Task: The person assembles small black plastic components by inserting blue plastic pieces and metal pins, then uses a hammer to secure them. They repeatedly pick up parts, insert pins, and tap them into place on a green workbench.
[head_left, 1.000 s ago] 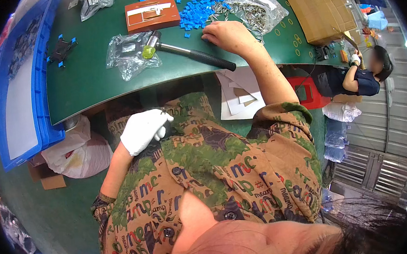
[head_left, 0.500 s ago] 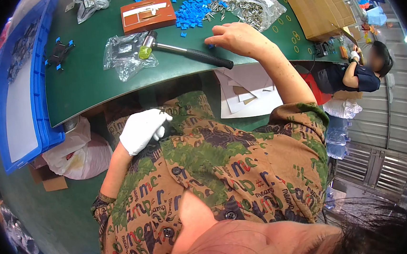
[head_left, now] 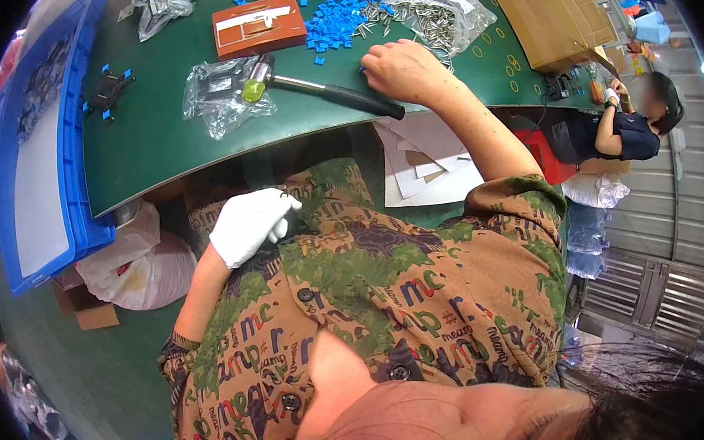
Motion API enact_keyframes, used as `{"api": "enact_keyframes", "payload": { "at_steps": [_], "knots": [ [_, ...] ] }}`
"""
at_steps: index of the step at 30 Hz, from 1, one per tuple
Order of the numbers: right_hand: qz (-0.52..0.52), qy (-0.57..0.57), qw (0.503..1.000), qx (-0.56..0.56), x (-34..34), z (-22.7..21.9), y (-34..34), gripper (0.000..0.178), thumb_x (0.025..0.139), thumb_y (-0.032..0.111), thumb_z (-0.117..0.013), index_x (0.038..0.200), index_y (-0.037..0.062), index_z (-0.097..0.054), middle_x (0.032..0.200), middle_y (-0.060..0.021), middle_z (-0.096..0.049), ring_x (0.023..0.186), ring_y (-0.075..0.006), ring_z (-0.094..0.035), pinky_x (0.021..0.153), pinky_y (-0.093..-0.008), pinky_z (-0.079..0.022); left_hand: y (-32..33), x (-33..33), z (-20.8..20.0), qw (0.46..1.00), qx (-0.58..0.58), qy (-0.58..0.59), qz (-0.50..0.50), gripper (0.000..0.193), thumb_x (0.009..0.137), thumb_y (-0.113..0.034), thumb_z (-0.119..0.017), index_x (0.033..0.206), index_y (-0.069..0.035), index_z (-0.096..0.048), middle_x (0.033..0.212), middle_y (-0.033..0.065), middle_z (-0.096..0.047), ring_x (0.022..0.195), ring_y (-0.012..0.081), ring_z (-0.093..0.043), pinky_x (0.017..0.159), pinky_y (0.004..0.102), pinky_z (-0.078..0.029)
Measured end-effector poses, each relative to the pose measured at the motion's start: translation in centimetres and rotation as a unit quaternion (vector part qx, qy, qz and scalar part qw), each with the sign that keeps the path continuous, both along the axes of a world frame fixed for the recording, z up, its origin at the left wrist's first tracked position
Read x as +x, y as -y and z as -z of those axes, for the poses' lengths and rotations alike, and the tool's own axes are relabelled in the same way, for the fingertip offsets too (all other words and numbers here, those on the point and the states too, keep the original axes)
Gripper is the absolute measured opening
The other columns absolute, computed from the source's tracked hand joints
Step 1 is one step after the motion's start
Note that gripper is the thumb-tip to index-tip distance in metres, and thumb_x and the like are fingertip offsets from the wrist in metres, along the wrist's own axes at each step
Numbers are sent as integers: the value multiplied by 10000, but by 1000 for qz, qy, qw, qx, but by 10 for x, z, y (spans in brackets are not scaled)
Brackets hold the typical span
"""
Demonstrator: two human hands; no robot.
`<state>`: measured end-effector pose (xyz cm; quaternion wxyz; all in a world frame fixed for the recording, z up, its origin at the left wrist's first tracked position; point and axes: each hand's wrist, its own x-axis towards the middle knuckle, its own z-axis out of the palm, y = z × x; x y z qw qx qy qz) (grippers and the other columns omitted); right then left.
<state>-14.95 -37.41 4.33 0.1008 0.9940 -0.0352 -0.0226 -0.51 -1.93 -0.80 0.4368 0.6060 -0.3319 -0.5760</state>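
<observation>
My left hand (head_left: 249, 226), in a white glove, is closed round a dark part (head_left: 290, 223) at my lap; the part is mostly hidden by the glove and blends with my patterned clothing. My bare right hand (head_left: 406, 71) rests low over the green table (head_left: 311, 124), its fingers curled down. A speck of blue shows at its fingertips, a small blue piece (head_left: 362, 68). Just beyond lie a heap of blue pieces (head_left: 337, 24) and a clear bag of metal screw-like parts (head_left: 437, 25). Close by is a hammer (head_left: 334, 96) with a black grip and yellow-green face.
A clear plastic bag with a dark part (head_left: 222, 94) lies under the hammer's head. Behind it sits a brown-red box (head_left: 258, 27). A black frame with blue corners (head_left: 109, 92) lies at left, beside a blue crate (head_left: 48, 244). A cardboard box (head_left: 551, 14) and a co-worker (head_left: 629, 119) are right.
My right hand has shifted slightly and its fingers have drawn in closer together. My left hand stays at my lap around the dark part. The view has moved a little.
</observation>
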Motion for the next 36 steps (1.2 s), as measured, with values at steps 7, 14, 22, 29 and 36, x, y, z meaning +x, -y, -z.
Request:
{"api": "enact_keyframes", "payload": {
  "at_steps": [7,14,22,29,36],
  "knots": [
    [22,9,924,381,-5,-24,-101,261,957,289,-579,979,39,-652,948,-183,-682,917,-405,-673,791,-499,-547,-3,-5,-9,998,9,58,6,281,1049,-244,-586,1053,-24,-760,711,19,-673,594,74,-592,577,232,-483],
    [-44,-72,859,505,0,6,-152,273,971,262,-538,996,16,-655,925,-193,-676,890,-411,-666,790,-507,-528,-1,-6,-18,987,6,153,56,338,1050,-350,-555,1027,-74,-749,708,62,-671,629,182,-623,654,324,-518],
    [-66,-125,849,510,5,-2,-151,237,964,219,-535,985,4,-632,893,-208,-650,863,-435,-641,770,-518,-511,1,-5,-22,975,0,203,94,342,1041,-365,-563,967,-73,-724,734,94,-682,662,258,-643,669,366,-521],
    [-71,-189,844,497,8,-8,-151,259,982,247,-537,953,11,-638,857,-215,-666,845,-431,-658,777,-522,-516,-2,-7,-10,966,-51,222,122,359,1041,-368,-553,914,-66,-699,756,117,-675,679,309,-642,664,394,-517],
    [-85,-163,854,486,3,-1,-158,276,996,260,-551,931,4,-629,804,-188,-649,778,-390,-657,735,-486,-524,-5,-11,3,962,-67,231,130,355,1043,-356,-573,903,-56,-703,730,96,-660,639,271,-612,640,383,-507]
  ]
}}
